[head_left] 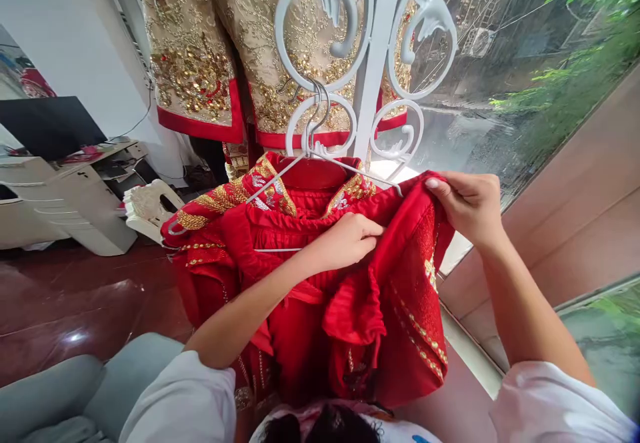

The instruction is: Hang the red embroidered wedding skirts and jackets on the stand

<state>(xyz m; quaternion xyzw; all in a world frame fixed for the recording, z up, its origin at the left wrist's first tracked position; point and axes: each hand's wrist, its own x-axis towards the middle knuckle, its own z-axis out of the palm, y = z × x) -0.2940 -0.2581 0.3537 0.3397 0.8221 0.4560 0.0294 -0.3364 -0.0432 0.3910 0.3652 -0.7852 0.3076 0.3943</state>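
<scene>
We see the red garment (pixel 407 233) in the middle, hanging loosely below the white metal rack (pixel 377 56). The right hand (pixel 467 203) is gripping its upper edge at the right side, with the thumb laid over the cloth, and this edge is raised and drawn outward. The left hand (pixel 353 239) reaches in from below with bent fingers, and they rest against the red cloth near the gathered waistband; we cannot tell whether they are closed upon it. The left forearm passes in front of the cloth and hides one part of it from us.

A thin hanger (pixel 276 179) spreads its two arms above the waistband. Just behind, we find a red embroidered jacket (pixel 207 213) with gold and silver work on its collar, so the two red pieces are crowded together and their folds are difficult to separate by eye. Behind the rack hang beige beaded garments (pixel 193 63) with red borders, and the curls of the rack partly cover them.

At the left, well apart from the hands, a dark monitor (pixel 60 129) stands on a white surface (pixel 25 166), and near it we notice a white carved chair (pixel 153 206). Grey-green seating (pixel 140 369) occupies the lower left corner, over a dark red shiny floor (pixel 65 303). At the right is a window (pixel 475 109), and green leaves (pixel 595 63) show through it.
</scene>
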